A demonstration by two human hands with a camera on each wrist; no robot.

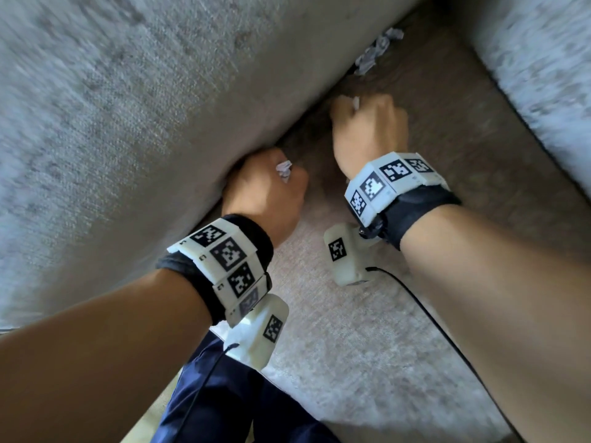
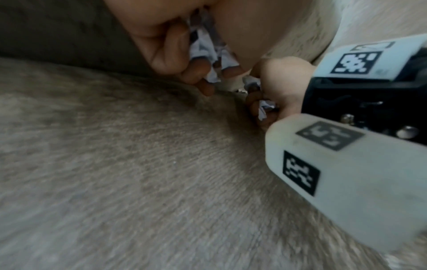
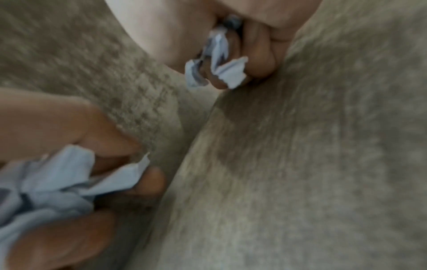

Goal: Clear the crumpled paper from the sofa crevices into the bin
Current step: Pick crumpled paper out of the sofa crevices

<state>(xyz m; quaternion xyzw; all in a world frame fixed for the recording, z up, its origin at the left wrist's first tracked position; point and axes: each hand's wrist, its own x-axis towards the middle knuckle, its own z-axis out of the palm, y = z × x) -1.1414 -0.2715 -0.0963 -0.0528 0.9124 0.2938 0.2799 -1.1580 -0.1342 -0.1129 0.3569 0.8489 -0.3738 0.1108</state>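
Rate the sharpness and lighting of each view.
Head view: motion blur on the sofa back, wrist markers crisp, crevice paper in shadow. Left wrist view: fabric smeared, left hand soft. Right wrist view: blurriest, right hand and its paper fuzzy.

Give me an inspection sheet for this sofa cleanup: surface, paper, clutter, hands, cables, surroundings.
Surface: beige fabric seat cushion meeting the back cushion at a crevice.
Job's things: crumpled paper pieces in the crevice, farther along than both hands; paper in the left hand; paper in the right hand; bin not in view.
Clutter: nothing seen.
Hands: left hand fisted on paper by the crevice; right hand fisted on paper, grip tight.
Cables: black cable running from the right wrist camera across the seat.
Surroundings: second cushion at the right; dark blue trouser leg below.
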